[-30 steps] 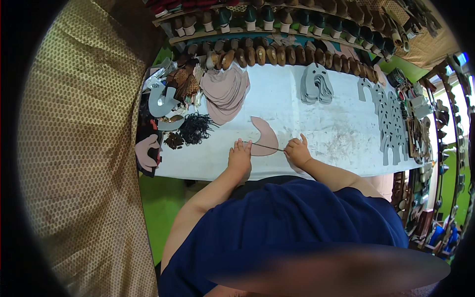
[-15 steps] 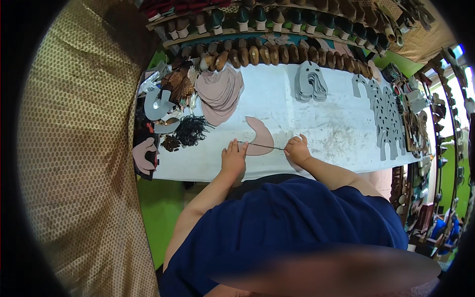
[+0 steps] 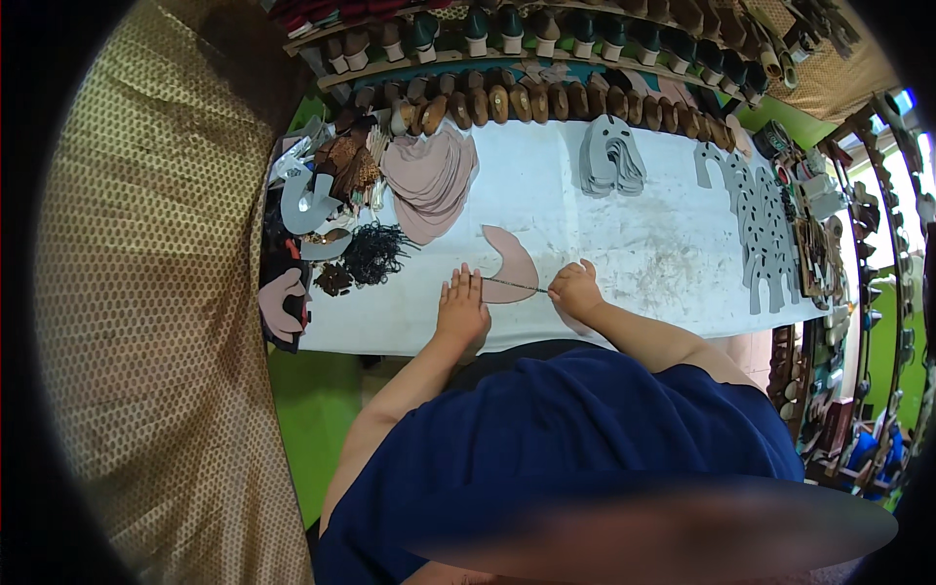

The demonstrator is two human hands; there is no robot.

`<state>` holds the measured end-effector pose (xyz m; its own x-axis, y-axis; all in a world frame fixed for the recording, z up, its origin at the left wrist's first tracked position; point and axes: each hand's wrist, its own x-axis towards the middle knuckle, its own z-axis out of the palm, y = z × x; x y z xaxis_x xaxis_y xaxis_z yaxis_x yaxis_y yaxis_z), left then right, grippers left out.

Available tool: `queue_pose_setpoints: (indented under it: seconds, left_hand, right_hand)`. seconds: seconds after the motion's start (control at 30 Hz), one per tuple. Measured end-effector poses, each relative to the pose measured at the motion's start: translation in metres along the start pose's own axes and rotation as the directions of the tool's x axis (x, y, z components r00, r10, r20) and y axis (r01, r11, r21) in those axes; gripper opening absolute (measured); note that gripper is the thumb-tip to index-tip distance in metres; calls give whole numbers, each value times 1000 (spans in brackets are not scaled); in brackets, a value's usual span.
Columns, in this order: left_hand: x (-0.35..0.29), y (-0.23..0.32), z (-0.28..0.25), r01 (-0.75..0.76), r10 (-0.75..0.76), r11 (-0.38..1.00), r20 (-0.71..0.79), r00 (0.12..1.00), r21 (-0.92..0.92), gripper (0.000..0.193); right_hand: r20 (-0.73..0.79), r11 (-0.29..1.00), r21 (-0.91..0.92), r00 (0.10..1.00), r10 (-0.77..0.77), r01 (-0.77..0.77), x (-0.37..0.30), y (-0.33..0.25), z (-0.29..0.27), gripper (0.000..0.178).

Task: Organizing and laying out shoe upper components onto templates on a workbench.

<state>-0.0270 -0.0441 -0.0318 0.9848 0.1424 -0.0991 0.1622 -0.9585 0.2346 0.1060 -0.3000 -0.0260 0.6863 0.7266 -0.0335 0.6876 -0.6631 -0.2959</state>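
Note:
A pink crescent-shaped leather piece (image 3: 517,268) lies on the white-covered table in front of me. Across its lower part runs a thin dark cord (image 3: 515,286). My left hand (image 3: 462,306) rests flat at the left end of the piece, fingers stretched out and close together, over or beside the cord's left end. Just off the piece's right edge, my right hand (image 3: 575,291) pinches the cord's other end, with its upper fingers raised. What lies under the left fingers is hidden.
Stacked pink pieces (image 3: 429,185) and a tangle of black cords (image 3: 374,253) are on the left. Grey cut-outs (image 3: 612,161) are piled at the back, with more grey pieces (image 3: 765,229) at right. Shoe lasts (image 3: 536,102) line the table's far edge.
My right hand has shifted slightly left, toward the pink piece, and less cord shows between the hands. The left fingers now lie flatter and closer together.

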Motion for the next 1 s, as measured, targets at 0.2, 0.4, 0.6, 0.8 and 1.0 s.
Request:
queue_pose_setpoints:
  seconds: [0.2, 0.4, 0.6, 0.8, 1.0]
  left_hand:
    - [-4, 2, 0, -2, 3, 1000, 74, 997, -21, 74]
    - [-4, 7, 0, -20, 19, 1000, 51, 999, 13, 67]
    - [-5, 9, 3, -28, 28, 999, -1, 1000, 38, 65]
    - [-5, 9, 6, -24, 25, 997, -20, 999, 67, 66]
    - [-6, 13, 4, -14, 15, 996, -21, 1000, 87, 67]
  right_hand:
    - [-63, 995, -80, 996, -57, 52, -7, -2, 6, 10]
    - [-69, 991, -110, 994, -87, 79, -6, -2, 7, 11]
    - [-102, 972, -147, 975, -198, 182, 4, 4, -1, 8]
    - [-139, 939, -227, 946, -294, 258, 39, 21, -15, 4]
    - [-58, 891, -275, 919, -389, 360, 84, 29, -23, 5]
